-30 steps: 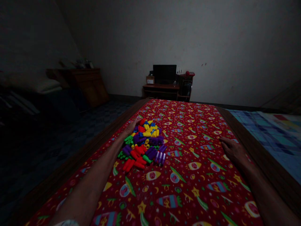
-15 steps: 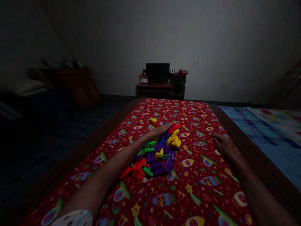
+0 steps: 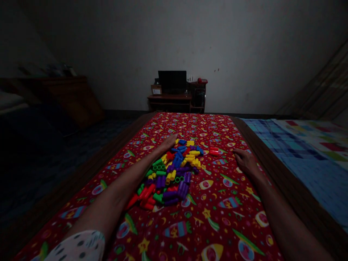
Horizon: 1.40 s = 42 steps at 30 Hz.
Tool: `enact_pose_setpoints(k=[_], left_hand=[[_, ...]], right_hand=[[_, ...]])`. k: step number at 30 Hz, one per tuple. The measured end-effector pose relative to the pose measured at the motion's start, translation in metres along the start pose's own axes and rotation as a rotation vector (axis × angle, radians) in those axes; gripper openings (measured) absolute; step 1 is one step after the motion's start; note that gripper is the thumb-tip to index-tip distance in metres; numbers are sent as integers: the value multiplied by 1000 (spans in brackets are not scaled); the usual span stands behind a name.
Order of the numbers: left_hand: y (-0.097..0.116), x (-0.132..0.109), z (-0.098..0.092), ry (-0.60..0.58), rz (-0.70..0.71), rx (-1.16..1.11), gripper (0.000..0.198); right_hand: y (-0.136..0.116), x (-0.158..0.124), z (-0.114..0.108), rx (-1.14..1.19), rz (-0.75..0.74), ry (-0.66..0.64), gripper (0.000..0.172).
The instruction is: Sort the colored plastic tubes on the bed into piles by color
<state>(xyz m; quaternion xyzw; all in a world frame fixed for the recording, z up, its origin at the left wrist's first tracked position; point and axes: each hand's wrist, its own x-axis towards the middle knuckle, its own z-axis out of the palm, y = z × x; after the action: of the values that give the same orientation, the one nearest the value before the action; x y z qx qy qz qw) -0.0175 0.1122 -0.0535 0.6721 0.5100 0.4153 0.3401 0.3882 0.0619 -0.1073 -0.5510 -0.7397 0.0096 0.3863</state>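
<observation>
A heap of small plastic building pieces in red, yellow, blue, green and purple lies on a red patterned cloth. My left forearm runs along the heap's left side. My left hand lies flat at the heap's far end, fingers stretched out and touching the pieces. My right hand rests palm down on the cloth to the right of the heap, fingers apart, holding nothing. A red piece lies just left of its fingertips.
The cloth covers a long surface with a dark wooden edge. A blue checked mat lies to the right. A low desk with a dark screen stands at the far wall. A wooden cabinet is at the left.
My left arm has swept the heap rightward toward the middle of the cloth, and the pieces have spread out. My right hand stayed flat on the cloth beside them.
</observation>
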Motion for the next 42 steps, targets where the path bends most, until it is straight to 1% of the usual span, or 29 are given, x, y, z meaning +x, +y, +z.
enact_pose_setpoints(k=[3,5,6,8,9,10,11,13,14,15,16,18,20,21,22,23,24,25,26,28,32,36,39,40,42], left_hand=[[16,10,36,-170,0,16,42],[29,9,55,-330,51,25,41],[37,7,61,-424,97,30,42],[55,-2,66,-599,202,40,47],[64,-8,64,-650,246,51,49],[73,-14,59,-662,275,67,51],[81,-21,52,-644,297,96,53],[89,-39,28,-532,324,188,57],[87,-52,12,-442,332,239,58],[81,-69,-6,-362,328,294,60],[71,-89,-25,-284,308,350,60],[42,-138,-59,-96,225,450,62],[9,-192,-82,67,85,498,64],[-4,-218,-87,106,20,517,65],[-15,-240,-88,125,-16,546,68],[-21,-257,-86,122,-3,579,73],[-23,-269,-80,66,36,591,83],[-22,-275,-71,2,82,588,94],[-18,-275,-61,-49,135,580,104],[-6,-262,-41,-98,230,562,115],[15,-215,-5,-128,306,575,112],[22,-169,25,-139,307,550,107],[26,-139,39,-131,290,523,107],[27,-130,39,-119,292,517,105],[30,-119,32,-68,311,509,99]], right_hand=[[-1,1,0,9,9,1,31],[-1,1,-1,13,14,-16,32],[-1,1,-1,14,18,-23,32],[-1,2,-2,14,21,-29,32],[-1,2,-2,15,20,-32,32],[-1,2,-2,16,17,-36,32],[-1,2,-3,17,12,-40,32],[-2,2,-4,21,4,-47,32],[-2,2,-4,24,1,-48,32],[-2,2,-4,26,-3,-45,32],[-3,2,-4,26,-7,-41,32],[-3,2,-3,18,-9,-26,31],[-3,2,-1,1,-11,-13,31],[-3,2,-1,-9,-11,-9,31],[-3,1,0,-18,-13,-8,31],[-3,1,0,-25,-14,-8,31],[-3,1,0,-31,-16,-8,31],[-3,1,0,-35,-17,-7,31],[-3,1,0,-37,-18,-5,31],[-4,1,-2,-37,-22,-11,31],[-5,2,-2,-24,-25,-26,33],[-4,2,0,2,-22,-16,31],[-9,2,-3,0,5,-30,31],[-13,2,-5,-5,23,-44,31],[-25,2,-7,4,76,-83,35]])
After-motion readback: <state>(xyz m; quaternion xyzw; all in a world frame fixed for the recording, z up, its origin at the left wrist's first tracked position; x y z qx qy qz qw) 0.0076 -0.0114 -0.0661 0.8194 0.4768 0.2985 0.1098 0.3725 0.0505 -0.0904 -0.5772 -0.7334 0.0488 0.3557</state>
